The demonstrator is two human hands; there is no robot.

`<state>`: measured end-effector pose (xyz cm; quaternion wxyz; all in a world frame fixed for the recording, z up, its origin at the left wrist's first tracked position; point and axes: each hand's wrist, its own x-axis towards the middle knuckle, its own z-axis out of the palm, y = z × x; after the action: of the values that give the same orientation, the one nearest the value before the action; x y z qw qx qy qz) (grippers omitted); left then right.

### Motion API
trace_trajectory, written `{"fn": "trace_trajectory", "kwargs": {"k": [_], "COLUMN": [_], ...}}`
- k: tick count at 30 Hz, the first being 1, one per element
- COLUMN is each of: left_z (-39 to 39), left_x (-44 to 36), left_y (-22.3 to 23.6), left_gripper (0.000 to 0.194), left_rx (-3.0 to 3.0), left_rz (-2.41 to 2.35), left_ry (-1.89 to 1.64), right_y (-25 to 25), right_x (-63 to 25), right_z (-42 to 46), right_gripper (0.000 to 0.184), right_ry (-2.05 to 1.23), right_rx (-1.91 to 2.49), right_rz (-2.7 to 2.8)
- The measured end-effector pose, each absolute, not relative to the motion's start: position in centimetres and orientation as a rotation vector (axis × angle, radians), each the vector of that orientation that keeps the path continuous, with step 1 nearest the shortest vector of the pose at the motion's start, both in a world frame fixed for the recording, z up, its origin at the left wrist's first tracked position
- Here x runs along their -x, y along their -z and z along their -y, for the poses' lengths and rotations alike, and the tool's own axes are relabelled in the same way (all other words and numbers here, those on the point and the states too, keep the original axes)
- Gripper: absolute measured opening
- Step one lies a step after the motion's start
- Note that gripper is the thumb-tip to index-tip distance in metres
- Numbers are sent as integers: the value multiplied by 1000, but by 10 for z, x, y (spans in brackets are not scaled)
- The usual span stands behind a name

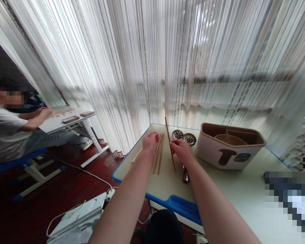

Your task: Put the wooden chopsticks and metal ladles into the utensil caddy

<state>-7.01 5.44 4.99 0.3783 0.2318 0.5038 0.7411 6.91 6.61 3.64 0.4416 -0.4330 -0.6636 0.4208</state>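
Observation:
My right hand (181,149) is closed in a pinch around a brown chopstick (167,128), which stands at a slant above the table. My left hand (150,139) has its fingers curled in; whether anything is inside them I cannot make out. Several wooden chopsticks (158,159) lie side by side on the table between my hands. A paler chopstick (136,156) lies left of my left wrist. Beyond my right hand are two round perforated metal strainer heads (189,139). A metal handle (185,175) shows beside my right wrist.
A white and brown divided caddy (222,157) stands right of my right hand. The table (165,189) has a blue edge. At the left, a person (7,132) sits at another white table (53,126) with small pieces on it. Curtains hang behind; cables cross the floor.

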Motion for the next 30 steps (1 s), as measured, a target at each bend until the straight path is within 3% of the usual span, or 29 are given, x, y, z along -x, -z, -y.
{"fn": "trace_trajectory", "kwargs": {"k": [9, 21, 30], "left_z": [-55, -57, -58], "left_x": [69, 72, 69], "left_y": [-51, -53, -51], "left_gripper": [3, 15, 13], "left_rx": [-595, -587, -765], "left_rz": [-1260, -1086, -948], "left_ry": [-1863, -1814, -1814], "right_y": [-30, -41, -42], "right_x": [-65, -63, -62], "right_z": [-70, -54, -53], "right_gripper": [19, 16, 13], "right_ry": [-1181, -1533, -1519], "right_rx": [992, 827, 877], "right_rz": [1602, 1518, 1592]}}
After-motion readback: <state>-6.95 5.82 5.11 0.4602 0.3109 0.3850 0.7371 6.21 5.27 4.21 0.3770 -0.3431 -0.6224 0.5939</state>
